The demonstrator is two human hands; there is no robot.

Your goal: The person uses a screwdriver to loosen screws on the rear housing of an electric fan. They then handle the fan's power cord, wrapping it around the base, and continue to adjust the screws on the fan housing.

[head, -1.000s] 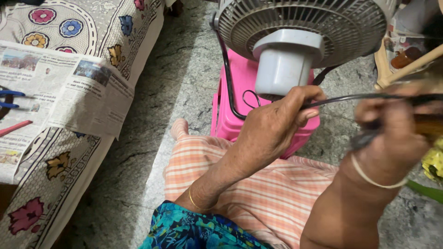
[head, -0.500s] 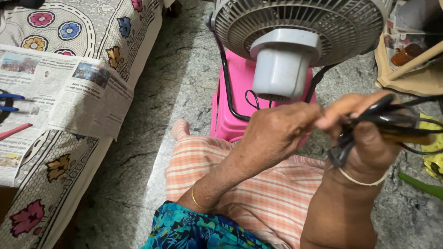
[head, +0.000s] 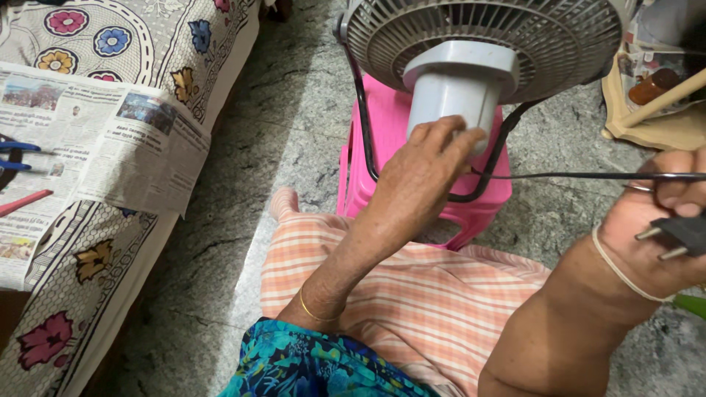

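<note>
A grey table fan [head: 485, 37] stands on a pink plastic stool [head: 390, 140], its rear motor housing [head: 456, 88] facing me. My left hand [head: 423, 176] rests its fingertips on the bottom of that housing, near where the black cord [head: 559, 176] comes out. The cord runs taut to the right into my right hand [head: 662, 235], which grips the cord and its black two-pin plug [head: 680, 234] at the right edge of the view. A thin band circles my right wrist.
A newspaper [head: 95, 147] lies on a flowered bedspread [head: 110, 44] at left, with blue-handled and red-handled tools [head: 18, 176] at its edge. The floor is grey stone [head: 294, 110]. My legs under an orange checked cloth [head: 412, 294] fill the foreground. Clutter sits at top right [head: 654, 88].
My left hand has let go of the cord and moved up onto the fan's motor housing. My right hand has pulled the cord and plug farther right, drawing the cord taut.
</note>
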